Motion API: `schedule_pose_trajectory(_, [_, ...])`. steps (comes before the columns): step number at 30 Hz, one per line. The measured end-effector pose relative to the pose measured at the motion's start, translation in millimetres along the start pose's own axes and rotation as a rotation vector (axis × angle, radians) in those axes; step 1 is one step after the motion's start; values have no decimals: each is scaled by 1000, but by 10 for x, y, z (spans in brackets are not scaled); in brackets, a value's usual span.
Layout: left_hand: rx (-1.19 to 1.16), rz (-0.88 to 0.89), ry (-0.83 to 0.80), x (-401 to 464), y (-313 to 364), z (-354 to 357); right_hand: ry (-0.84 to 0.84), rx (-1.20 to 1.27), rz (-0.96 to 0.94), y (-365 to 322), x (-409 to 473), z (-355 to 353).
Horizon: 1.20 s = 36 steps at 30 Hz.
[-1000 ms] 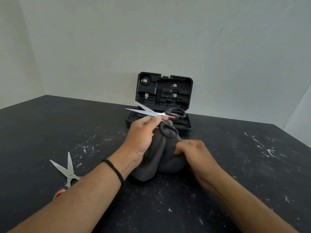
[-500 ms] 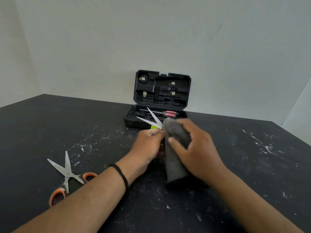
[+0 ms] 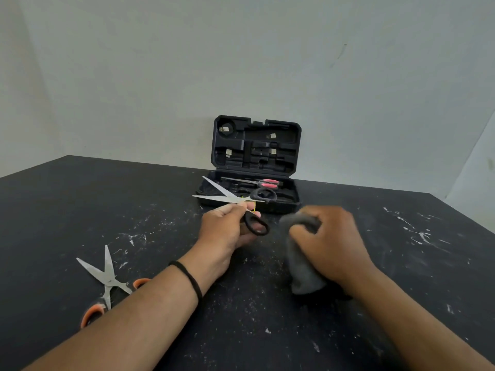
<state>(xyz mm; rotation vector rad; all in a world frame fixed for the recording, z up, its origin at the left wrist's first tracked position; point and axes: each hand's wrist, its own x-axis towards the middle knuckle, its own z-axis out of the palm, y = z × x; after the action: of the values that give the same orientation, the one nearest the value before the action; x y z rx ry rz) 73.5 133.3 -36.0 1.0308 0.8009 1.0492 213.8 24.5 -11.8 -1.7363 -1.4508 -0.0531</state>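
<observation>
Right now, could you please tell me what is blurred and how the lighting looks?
Head view: the right hand and the grey cloth it grips are motion-blurred; the left hand and its black-handled scissors are sharp; lighting is soft and even across the table.

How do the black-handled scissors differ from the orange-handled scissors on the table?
The black-handled scissors are held above the table by the left hand; the orange-handled scissors lie flat on it, untouched. Blades of the black-handled scissors point left; those of the orange-handled scissors point away from the person. Both have silver blades spread open.
</observation>
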Motion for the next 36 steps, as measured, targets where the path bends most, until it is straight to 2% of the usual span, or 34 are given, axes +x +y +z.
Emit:
schedule_pose_trajectory(2, [19,-13,-49,-3,11,-7,172,55,-25,-10,-6,-14])
schedule_pose_trajectory(3, [19,-23,-76,-11,10,0,189,49,-54,-48,-16,16])
schedule_pose_trajectory(7, [40,-42,-125,-33,10,15,-42,-111,-210,-132,-127,338])
schedule_pose_trajectory(9, [27,-51,-120,-26,16,3,-80,-233,-271,-134,-133,430])
schedule_pose_trajectory(15, [40,-18,-50,-24,7,2,-153,-408,-103,-207,-97,411])
schedule_pose_trajectory(18, [81,10,-58,-18,-10,2,-69,-275,-40,-159,-104,366])
schedule_pose_trajectory(21, [115,19,-88,-8,-25,7,121,-76,-130,-99,-140,354])
schedule_pose_trajectory(24, [236,61,-81,-13,-45,4,-32,-218,-246,-89,-142,400])
schedule_pose_trajectory(26, [205,58,-44,2,-42,-5,-154,-402,-192,-127,-114,408])
schedule_pose_trajectory(28, [176,43,-26,2,-35,0,-177,-454,-119,-165,-87,399])
schedule_pose_trajectory(30, [229,53,-38,0,-48,19,-84,-285,-63,-161,-113,381])
schedule_pose_trajectory(33, [272,44,-103,-17,-56,35,251,-1,-20,-33,-105,313])
schedule_pose_trajectory(34, [285,51,-125,-23,-54,33,326,17,-45,17,-88,291])
schedule_pose_trajectory(36, [318,85,-164,-52,-51,47,329,-37,-117,72,-44,256])
